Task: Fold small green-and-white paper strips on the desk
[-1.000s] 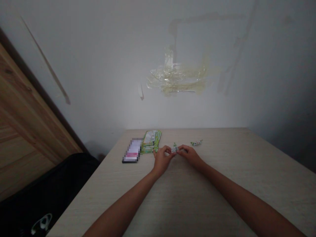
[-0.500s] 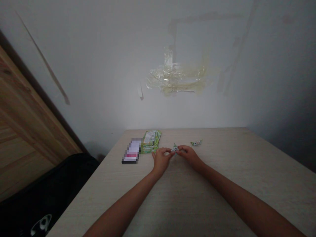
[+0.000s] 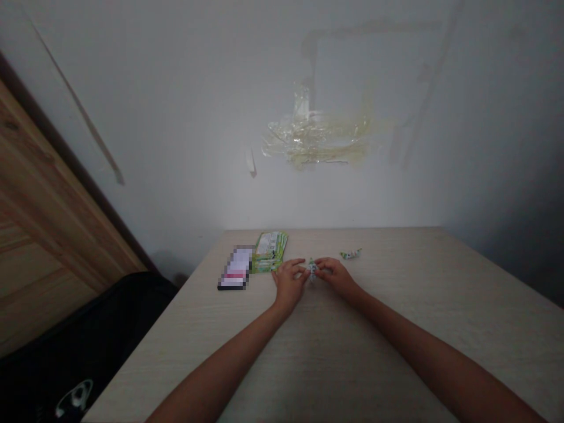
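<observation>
Between my hands, near the middle of the table, is a small folded piece of green-and-white printed wrapper [image 3: 312, 269], pointed at top and bottom. My right hand [image 3: 337, 275] pinches its right side between thumb and fingers. On its left side, my left hand [image 3: 289, 281] holds the edge with the thumb and a fingertip, while one finger is stretched out above. A second folded wrapper piece [image 3: 351, 254], curved with pointed ends, lies on the table beyond my right hand. Just behind my left hand is a stack of flat green packets [image 3: 269, 249].
A phone [image 3: 237, 269] with a blurred screen lies left of the packets. The pale wooden table [image 3: 388, 376] meets a wall [image 3: 198, 147] with peeling clear tape [image 3: 317, 141]. A dark bag or cloth [image 3: 110, 329] and a wooden panel [image 3: 44, 194] stand at the left.
The folded wrapper has turned a little and looks narrower. One finger of my left hand has lifted and straightened away from it. My right hand has barely moved.
</observation>
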### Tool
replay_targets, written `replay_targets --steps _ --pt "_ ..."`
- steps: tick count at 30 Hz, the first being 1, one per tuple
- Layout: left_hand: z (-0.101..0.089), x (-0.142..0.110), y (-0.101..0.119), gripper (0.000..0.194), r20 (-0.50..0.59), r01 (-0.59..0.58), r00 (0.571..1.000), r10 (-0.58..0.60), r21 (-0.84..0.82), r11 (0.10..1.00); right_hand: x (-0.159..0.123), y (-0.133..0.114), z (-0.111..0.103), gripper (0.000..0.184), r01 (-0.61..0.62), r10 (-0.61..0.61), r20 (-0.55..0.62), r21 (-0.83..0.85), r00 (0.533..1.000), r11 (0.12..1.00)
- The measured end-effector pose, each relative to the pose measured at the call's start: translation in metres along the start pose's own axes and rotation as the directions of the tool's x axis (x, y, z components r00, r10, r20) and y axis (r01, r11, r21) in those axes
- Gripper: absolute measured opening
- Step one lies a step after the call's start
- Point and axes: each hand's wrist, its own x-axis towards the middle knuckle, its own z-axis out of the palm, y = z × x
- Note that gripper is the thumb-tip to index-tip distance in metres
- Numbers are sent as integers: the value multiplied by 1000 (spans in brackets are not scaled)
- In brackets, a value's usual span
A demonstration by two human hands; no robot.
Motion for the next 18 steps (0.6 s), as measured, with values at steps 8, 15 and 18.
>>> replay_targets --steps 8,15,18 --pt "1 -1 3 10 22 40 999 -40 -4 999 -1 2 0 21 -9 9 -3 4 1000 1000" --pt "2 0 0 11 22 34 999 -34 2 999 -1 0 0 20 -20 20 -1 16 1000 1000" --pt "2 0 -1 11 28 52 998 -52 6 999 -1 2 0 21 -18 18 0 25 1000 1000"
